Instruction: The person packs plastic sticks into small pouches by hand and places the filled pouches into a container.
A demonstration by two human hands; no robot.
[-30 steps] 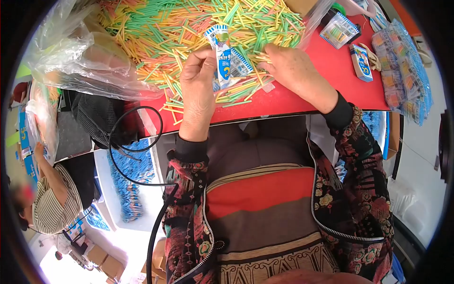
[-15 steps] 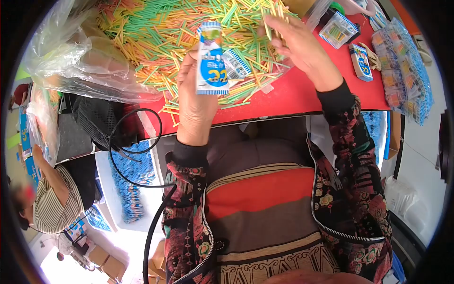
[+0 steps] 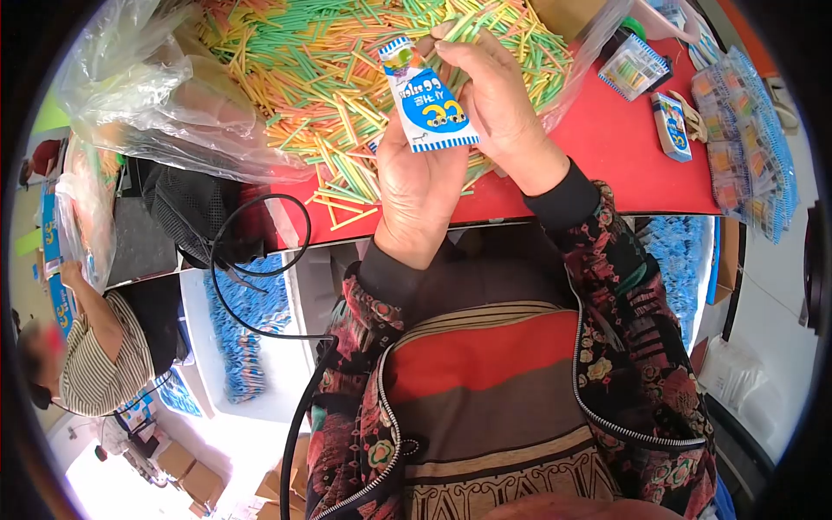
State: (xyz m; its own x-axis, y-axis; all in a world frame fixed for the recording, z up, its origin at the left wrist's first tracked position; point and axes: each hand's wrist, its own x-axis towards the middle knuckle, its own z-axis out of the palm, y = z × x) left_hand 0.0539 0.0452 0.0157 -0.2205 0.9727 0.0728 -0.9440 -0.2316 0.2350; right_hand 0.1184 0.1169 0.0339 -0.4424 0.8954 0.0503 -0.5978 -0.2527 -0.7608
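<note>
My left hand [image 3: 416, 195] is closed on a small blue-and-white printed candy packet [image 3: 431, 102], with its printed face turned up and its striped lower edge toward me. Close against the packet's right side is my right hand [image 3: 503, 108], its thumb and fingers pinching several thin candy sticks [image 3: 468, 31] near the packet's upper end. Whether the sticks enter the packet cannot be made out. Beyond both hands spreads a large heap of green, yellow and orange candy sticks [image 3: 303, 65] on the red tabletop [image 3: 598, 165].
A clear plastic bag [image 3: 156, 104] lies left of the heap. On the right are a filled packet [image 3: 634, 68], a small box [image 3: 671, 126] and strips of packets [image 3: 750, 143] at the edge. A black cable [image 3: 260, 334] loops at left; a person in a striped top [image 3: 108, 355] sits beyond.
My right hand has come down and left with its sticks to meet the packet. My left hand has shifted right with the packet, which now tilts and looks wider at its lower end.
</note>
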